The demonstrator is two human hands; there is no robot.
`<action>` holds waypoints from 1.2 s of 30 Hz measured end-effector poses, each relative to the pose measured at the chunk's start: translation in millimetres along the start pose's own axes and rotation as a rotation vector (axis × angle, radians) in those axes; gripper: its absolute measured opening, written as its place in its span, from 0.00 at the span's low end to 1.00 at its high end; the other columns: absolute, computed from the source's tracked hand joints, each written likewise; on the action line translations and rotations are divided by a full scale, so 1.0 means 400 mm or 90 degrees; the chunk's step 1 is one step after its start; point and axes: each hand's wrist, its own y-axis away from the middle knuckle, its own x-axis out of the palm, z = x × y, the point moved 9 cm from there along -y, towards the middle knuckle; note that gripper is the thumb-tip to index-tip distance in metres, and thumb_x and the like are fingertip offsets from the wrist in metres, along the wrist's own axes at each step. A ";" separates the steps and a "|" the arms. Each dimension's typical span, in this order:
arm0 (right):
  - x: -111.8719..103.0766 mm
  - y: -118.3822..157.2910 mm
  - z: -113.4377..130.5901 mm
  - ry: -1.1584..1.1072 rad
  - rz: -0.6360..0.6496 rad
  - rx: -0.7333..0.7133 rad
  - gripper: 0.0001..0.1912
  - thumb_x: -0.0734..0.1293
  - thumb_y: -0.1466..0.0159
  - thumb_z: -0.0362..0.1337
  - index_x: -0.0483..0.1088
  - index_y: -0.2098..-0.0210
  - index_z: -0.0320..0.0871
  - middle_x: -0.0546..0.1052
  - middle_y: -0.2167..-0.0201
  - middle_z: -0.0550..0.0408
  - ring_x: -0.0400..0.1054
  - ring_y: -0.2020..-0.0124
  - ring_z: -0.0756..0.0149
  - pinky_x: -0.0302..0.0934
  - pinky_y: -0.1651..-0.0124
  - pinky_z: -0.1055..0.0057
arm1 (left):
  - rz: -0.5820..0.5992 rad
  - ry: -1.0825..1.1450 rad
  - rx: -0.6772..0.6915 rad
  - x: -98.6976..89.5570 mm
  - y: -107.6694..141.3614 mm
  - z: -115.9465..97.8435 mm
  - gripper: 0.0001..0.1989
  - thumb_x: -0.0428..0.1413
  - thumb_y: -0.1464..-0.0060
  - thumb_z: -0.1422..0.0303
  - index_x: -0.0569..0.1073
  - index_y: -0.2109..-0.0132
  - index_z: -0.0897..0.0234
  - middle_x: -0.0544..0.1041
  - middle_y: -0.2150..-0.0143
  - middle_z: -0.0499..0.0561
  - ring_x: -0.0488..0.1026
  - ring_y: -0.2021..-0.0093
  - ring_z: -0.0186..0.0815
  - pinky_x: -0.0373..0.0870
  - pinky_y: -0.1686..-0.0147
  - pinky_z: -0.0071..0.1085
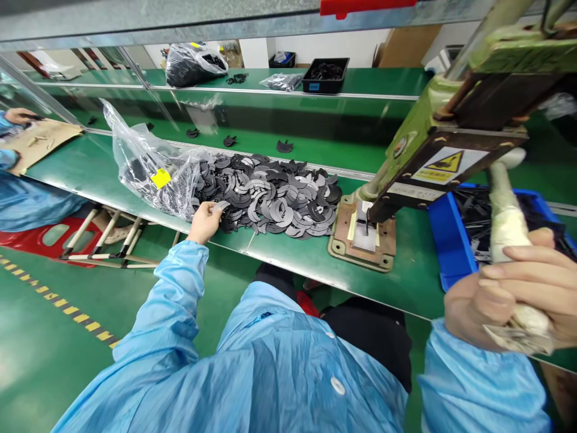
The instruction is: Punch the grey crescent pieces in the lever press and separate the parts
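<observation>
Currently | left hand (205, 222) narrow, pinching curved piece (221, 205) | pile (274, 198) left of press (406, 138) | right hand (509, 294) closed round wrapped handle (507, 210) | blue bin (447, 243) right of press

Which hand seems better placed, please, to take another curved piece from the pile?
Probably the left hand: its fingers are on a grey piece at the edge of the pile, while the right hand grips a wrapped handle.
</observation>
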 end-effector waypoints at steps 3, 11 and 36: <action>0.000 0.003 -0.006 -0.005 -0.001 0.011 0.40 0.76 0.50 0.62 0.47 0.84 0.42 0.58 0.86 0.59 0.73 0.74 0.63 0.76 0.51 0.36 | -0.051 0.172 -0.024 -0.021 0.003 -0.012 0.15 0.68 0.42 0.63 0.73 0.53 0.63 0.79 0.63 0.48 0.76 0.66 0.32 0.74 0.61 0.28; 0.015 0.002 0.033 0.017 0.089 0.003 0.30 0.74 0.41 0.56 0.56 0.80 0.44 0.66 0.80 0.61 0.76 0.65 0.64 0.76 0.42 0.37 | 0.141 0.364 -0.038 0.096 0.119 -0.186 0.25 0.76 0.53 0.53 0.71 0.62 0.62 0.75 0.72 0.42 0.75 0.75 0.29 0.72 0.72 0.24; 0.025 0.003 0.058 0.026 0.286 0.042 0.14 0.71 0.32 0.48 0.69 0.68 0.49 0.73 0.69 0.62 0.75 0.53 0.64 0.69 0.29 0.34 | 0.616 0.240 -0.007 0.815 0.401 -0.590 0.16 0.72 0.39 0.63 0.72 0.63 0.64 0.75 0.72 0.45 0.75 0.77 0.27 0.77 0.75 0.23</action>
